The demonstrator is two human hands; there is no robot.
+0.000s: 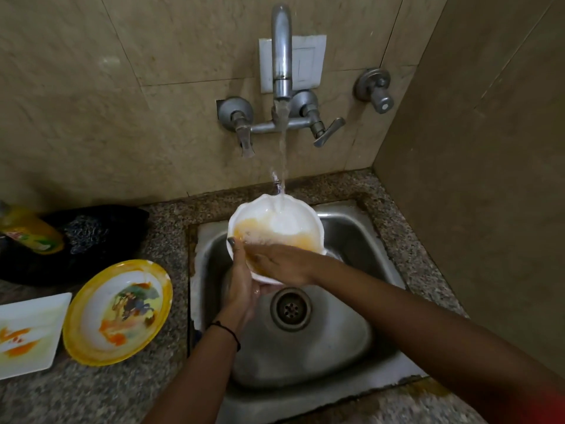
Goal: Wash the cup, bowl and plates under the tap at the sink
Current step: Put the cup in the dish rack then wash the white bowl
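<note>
**Bowl under running tap**

The left hand point(241, 286) grips the white bowl point(275, 231) over the sink point(351, 240), its mouth tilted toward the near side. Right hand point(281, 261) fingers lie flat inside, grasping nothing. Two plates point(117, 310) sit left on the desk point(91, 393).

Dim, warm, yellowish indoor light, seemingly from above. Soft glare on curved chrome tap spout point(281, 41) and on stainless steel sink basin point(345, 338). Pale sheen on beige wall tile at upper left. Black cloth heap point(76, 240) at left lost in shadow. Corners darkened; bottom right corner reddish smear. Wide-angle bowing of tile lines and speckled granite table point(406, 240) edges. Overall slightly soft, falling water streaked.
</note>
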